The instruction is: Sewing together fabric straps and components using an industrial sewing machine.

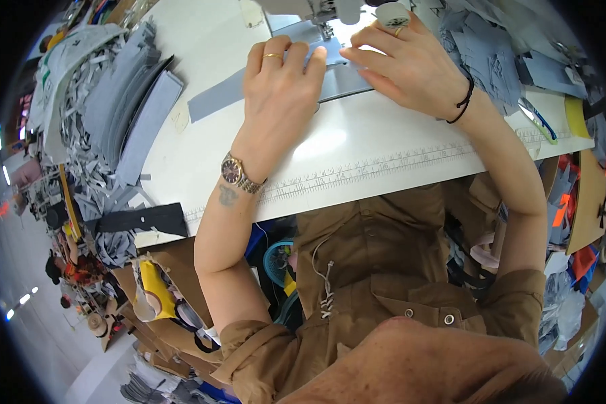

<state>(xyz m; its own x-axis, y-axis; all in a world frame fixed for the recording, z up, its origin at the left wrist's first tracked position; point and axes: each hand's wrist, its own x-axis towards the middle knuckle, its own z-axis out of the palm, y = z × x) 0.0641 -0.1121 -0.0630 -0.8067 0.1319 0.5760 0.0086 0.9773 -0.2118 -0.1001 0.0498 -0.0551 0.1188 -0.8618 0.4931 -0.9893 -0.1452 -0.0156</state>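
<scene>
A grey-blue fabric strip [217, 96] lies across the white sewing table and runs under my left hand toward the sewing machine's presser foot [326, 31]. My left hand [283, 84] rests palm down on the strip, its fingers slightly bent and a little apart, the thumb near the foot. Just right of the needle area, my right hand [414, 67] has its fingers spread. Its fingertips are at the fabric's edge beside the metal machine plate [345, 81]; whether they touch the cloth, I cannot tell. The machine head [343, 9] hides part of the right fingers.
Stacked grey fabric pieces [118, 94] and scraps crowd the left side. More grey pieces [481, 57] are piled to the right, near thread snips [537, 120]. A printed ruler [357, 172] follows the table's front edge. A dark folded strip [141, 220] lies at the near left corner.
</scene>
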